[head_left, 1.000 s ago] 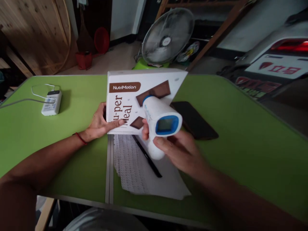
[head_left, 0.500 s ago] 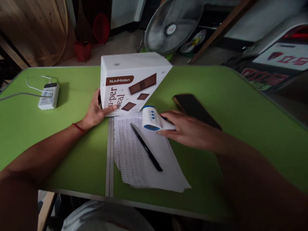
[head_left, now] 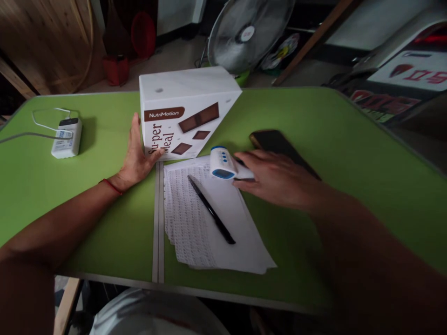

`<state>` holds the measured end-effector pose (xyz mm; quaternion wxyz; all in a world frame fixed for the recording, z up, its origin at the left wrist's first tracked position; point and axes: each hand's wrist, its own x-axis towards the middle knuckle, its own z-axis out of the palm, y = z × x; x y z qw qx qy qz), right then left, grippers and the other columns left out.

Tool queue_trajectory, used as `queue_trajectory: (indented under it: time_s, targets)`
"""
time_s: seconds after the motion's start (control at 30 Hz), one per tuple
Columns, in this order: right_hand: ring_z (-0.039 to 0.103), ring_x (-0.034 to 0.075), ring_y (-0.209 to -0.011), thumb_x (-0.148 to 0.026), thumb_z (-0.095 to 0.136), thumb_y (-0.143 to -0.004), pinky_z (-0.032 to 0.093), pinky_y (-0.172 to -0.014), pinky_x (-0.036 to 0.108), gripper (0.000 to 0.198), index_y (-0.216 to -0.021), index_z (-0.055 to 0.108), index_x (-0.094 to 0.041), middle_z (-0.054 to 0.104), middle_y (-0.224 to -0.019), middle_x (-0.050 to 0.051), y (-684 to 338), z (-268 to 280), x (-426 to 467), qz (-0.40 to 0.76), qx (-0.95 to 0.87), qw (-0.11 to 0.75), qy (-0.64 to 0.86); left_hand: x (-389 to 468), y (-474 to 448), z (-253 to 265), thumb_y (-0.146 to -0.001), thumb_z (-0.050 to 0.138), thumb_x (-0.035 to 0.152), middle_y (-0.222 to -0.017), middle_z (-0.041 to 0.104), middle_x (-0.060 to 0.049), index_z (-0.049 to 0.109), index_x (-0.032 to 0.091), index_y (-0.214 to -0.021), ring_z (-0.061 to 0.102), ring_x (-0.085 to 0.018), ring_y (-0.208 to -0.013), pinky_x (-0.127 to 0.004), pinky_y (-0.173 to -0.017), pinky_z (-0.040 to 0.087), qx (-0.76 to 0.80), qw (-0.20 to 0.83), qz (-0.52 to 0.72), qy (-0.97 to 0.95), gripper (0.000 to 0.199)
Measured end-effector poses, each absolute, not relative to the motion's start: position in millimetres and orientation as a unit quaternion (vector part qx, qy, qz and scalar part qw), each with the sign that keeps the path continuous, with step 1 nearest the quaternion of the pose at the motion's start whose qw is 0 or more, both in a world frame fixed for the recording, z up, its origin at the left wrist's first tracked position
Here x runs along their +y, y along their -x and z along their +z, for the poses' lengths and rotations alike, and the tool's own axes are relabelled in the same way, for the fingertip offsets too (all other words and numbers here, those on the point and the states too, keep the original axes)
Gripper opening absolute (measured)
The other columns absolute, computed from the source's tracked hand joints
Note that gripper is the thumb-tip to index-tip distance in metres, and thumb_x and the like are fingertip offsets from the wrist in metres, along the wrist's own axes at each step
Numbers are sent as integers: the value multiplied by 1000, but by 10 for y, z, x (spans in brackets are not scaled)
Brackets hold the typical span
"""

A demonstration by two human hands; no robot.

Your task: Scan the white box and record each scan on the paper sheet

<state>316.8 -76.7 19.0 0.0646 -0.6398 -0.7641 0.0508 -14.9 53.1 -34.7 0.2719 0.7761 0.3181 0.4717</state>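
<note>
I see the left hand (head_left: 135, 160) spread wide against the left side of the white box (head_left: 186, 109), its thumb reaching over the lower left corner of the printed front, its fingers pointing toward the far edge of the table (head_left: 115, 246). The box stands left of centre, toward that far edge. On my feed the right hand (head_left: 275, 177) is closed around the handle of the white thermometer (head_left: 222, 164), whose blue-rimmed screen end points toward the near edge. The thermometer is over the far right corner of the paper sheets (head_left: 239, 223) (I cannot tell whether it touches them). A black pen (head_left: 211, 210) lies slantwise across the sheets, cap end toward the near edge. I make out a dark phone (head_left: 279, 141) just beyond the right hand, and a white power bank (head_left: 66, 144) near the far left corner.
</note>
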Motion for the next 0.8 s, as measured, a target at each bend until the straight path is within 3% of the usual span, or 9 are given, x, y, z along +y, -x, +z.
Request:
queue_trajectory:
  time_s: [0.07,0.17,0.27,0.37,0.47,0.57,0.63,0.73,0.8]
  targets:
    - [72,50,-130,-20,67,-85,55,-111,71,55,-140,68,-16,77,-135,26,-3086,169,-849,-11,-777,111,620,456,139,-311,-93,82,72,-187,23,-19,20,31,-172,10,-44,-180,-66,-150,7,317,207,501,-778,109]
    - [68,45,-139,-13,59,-84,52,-118,67,66,-150,64,-20,73,-147,21,-2889,192,-992,-53,-795,183,576,326,113,-232,-94,80,74,-190,13,-20,6,34,-175,1,-44,-181,-70,-148,3,312,129,514,-788,116]
    - [73,41,-129,-25,60,-98,58,-111,58,42,-139,71,-23,77,-137,19,-2712,215,-1098,-28,-801,230,552,216,104,-152,-90,80,81,-190,13,-19,7,35,-174,-2,-47,-180,-72,-147,3,304,96,501,-804,120]
    - [80,38,-100,-40,68,-102,63,-83,48,30,-124,74,-21,82,-108,16,-2623,178,-1135,22,-805,194,561,145,100,-103,-89,76,88,-185,25,-19,19,32,-171,8,-48,-179,-71,-147,9,303,43,508,-805,114]
    - [80,36,-87,-41,72,-99,56,-67,41,30,-120,74,-20,84,-98,14,-2591,117,-1120,52,-802,141,578,101,89,-91,-91,72,89,-179,35,-18,31,31,-166,21,-47,-175,-70,-145,17,295,-28,520,-801,103]
    - [80,34,-83,-34,71,-96,52,-64,38,28,-120,75,-21,84,-95,12,-2562,95,-1095,57,-802,134,579,66,81,-95,-94,73,84,-170,46,-17,41,33,-161,44,-45,-164,-70,-141,28,253,-45,511,-820,90]
    - [77,31,-76,-29,68,-94,49,-62,37,27,-119,76,-24,83,-90,9,-2545,100,-1084,60,-805,140,573,48,79,-95,-98,71,81,-157,59,-17,51,31,-156,60,-42,-150,-67,-134,42,230,2,467,-854,80]
    - [76,29,-76,-24,61,-91,49,-62,38,34,-120,78,-27,84,-96,8,-2541,111,-1066,69,-808,164,561,30,78,-92,-110,56,75,-128,77,-14,66,25,-140,76,-33,-125,-52,-112,63,208,107,351,-907,60]
    - [78,30,-82,-22,55,-93,55,-68,41,36,-119,79,-28,84,-101,9,-2557,117,-1047,91,-805,206,550,32,80,-91,-115,49,68,-114,81,-12,71,23,-130,80,-28,-107,-43,-96,67,201,140,288,-926,53]
